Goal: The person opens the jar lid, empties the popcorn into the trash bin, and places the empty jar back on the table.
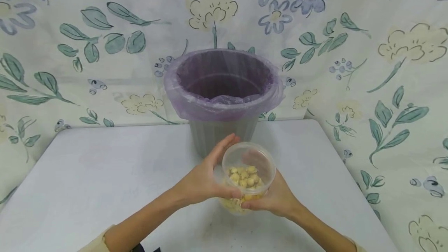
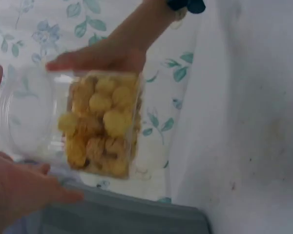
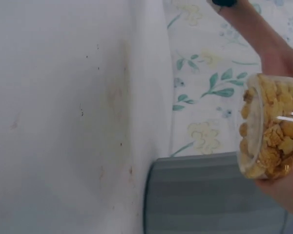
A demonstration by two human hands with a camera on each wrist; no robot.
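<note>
A clear round plastic jar tilts in front of me, part filled with yellow popcorn. Whether a clear lid covers its top cannot be told. My right hand grips the jar's lower body, its thumb across the near side. Around the upper end, my left hand is spread, thumb near the rim and fingers reaching straight along the far side. The left wrist view shows the left thumb stretched out beside the jar. In the right wrist view, popcorn fills the jar's bottom end.
Behind the jar stands a grey bin lined with a purple bag. The white table carries small dark specks and brownish stains near its front. Floral cloth hangs at the back and sides.
</note>
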